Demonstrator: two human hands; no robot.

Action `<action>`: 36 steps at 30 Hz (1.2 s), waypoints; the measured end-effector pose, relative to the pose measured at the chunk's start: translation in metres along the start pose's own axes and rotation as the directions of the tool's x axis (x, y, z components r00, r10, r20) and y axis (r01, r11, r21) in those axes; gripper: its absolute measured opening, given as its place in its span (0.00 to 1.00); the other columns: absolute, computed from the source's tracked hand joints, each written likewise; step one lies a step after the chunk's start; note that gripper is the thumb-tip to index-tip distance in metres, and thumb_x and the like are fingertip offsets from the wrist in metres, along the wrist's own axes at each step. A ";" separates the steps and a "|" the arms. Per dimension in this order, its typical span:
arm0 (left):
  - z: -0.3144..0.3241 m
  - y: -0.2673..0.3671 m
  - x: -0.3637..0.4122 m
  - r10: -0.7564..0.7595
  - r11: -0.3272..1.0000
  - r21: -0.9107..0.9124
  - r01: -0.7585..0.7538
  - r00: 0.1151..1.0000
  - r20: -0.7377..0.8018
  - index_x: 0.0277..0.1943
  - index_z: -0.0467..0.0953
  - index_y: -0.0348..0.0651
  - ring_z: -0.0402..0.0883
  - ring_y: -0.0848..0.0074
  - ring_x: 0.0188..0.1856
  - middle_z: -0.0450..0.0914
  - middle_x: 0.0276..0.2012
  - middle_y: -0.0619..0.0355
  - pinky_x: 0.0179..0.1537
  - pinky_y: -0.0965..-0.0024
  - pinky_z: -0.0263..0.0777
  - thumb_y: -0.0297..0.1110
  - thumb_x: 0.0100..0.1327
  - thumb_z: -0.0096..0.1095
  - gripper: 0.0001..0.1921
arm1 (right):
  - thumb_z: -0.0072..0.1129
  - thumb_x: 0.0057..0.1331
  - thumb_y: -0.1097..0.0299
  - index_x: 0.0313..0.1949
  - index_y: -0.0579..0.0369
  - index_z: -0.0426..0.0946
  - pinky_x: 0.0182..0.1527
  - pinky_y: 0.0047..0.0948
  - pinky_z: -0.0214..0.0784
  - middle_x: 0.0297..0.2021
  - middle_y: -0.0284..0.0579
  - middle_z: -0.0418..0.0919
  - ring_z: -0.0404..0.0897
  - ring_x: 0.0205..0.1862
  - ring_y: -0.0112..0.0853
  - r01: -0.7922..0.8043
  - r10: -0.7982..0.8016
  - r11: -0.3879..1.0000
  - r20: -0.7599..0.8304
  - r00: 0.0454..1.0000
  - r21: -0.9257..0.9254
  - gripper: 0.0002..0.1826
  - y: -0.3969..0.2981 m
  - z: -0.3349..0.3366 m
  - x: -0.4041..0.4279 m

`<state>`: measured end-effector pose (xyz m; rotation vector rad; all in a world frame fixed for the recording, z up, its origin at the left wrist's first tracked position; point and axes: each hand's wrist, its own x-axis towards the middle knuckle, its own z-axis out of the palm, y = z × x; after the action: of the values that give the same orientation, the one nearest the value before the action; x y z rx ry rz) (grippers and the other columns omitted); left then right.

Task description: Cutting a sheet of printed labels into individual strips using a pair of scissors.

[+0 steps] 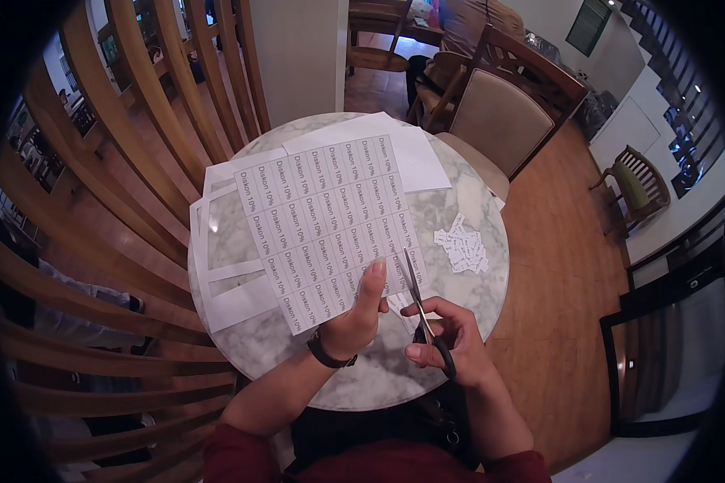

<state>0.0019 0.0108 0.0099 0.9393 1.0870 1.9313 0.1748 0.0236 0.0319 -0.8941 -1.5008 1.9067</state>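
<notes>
My left hand [357, 317], with a dark watch strap at the wrist, grips a printed paper sheet [320, 226] by its lower right part, thumb on top. Ruled lines divide the sheet into a grid of cells, each bearing the same writing. In my right hand [456, 338] is a pair of scissors [420, 296] with black handles. One blade lies over the sheet near its right edge; whether the other is beneath the paper, I cannot tell. Another piece of printed paper [403, 311] shows between the hands, partly hidden.
The round marble table [362, 386] carries a pile of small cut paper slips [464, 249] at right. White sheets [426, 160] lie at the back, and cut paper frames [235, 308] at left. Wooden slats [175, 259] border the left side. A padded chair [504, 115] stands behind; a person [483, 21] sits farther off.
</notes>
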 end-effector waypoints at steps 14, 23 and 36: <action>0.000 0.002 0.000 0.011 1.000 0.004 -0.011 1.000 0.018 0.49 0.73 0.34 0.73 0.84 0.22 0.78 0.34 0.58 0.21 0.81 0.69 0.31 0.71 0.60 0.10 | 0.74 0.57 0.73 0.44 0.61 0.76 0.26 0.17 0.49 0.15 0.23 0.67 0.61 0.19 0.12 0.037 -0.037 0.999 -0.013 0.999 -0.016 0.18 0.007 0.000 -0.001; -0.004 -0.003 0.003 -0.016 1.000 -0.011 0.017 0.996 0.083 0.48 0.73 0.34 0.72 0.84 0.22 0.77 0.32 0.59 0.21 0.80 0.68 0.31 0.72 0.59 0.09 | 0.73 0.58 0.74 0.38 0.59 0.76 0.25 0.17 0.49 0.16 0.24 0.68 0.62 0.20 0.13 0.049 -0.050 0.999 -0.023 0.999 -0.011 0.14 0.009 0.000 -0.003; 0.002 0.005 0.000 0.011 1.000 0.002 -0.012 1.000 0.028 0.48 0.73 0.34 0.72 0.84 0.21 0.77 0.32 0.59 0.20 0.81 0.68 0.30 0.71 0.59 0.09 | 0.73 0.59 0.73 0.37 0.59 0.76 0.22 0.17 0.48 0.14 0.24 0.69 0.63 0.17 0.12 0.049 -0.050 0.998 -0.055 0.997 -0.030 0.12 0.012 0.002 -0.004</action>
<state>0.0026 0.0093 0.0153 0.9732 1.0696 1.9208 0.1753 0.0163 0.0217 -0.9068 -1.5072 1.8146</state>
